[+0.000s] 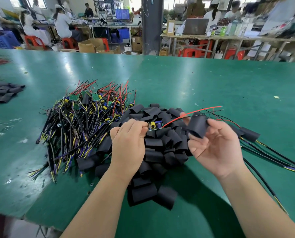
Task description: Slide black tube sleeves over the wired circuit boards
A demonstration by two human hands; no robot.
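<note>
The place was an electronics assembly workshop. A long green bench (195, 79) carried bulk stock: a heap of wired boards (78, 117) on the left and a pile of black sleeves (160, 148) near the middle. On the far side, workers (62, 23) in white sat on red stools (33, 41) at further benches (212, 37). Blue crates (0, 39) and open cartons (90, 45) stood on the floor.

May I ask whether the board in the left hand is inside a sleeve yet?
Out: the circuit board shows bare in the left hand; the right hand holds the black sleeve beside it.
</note>
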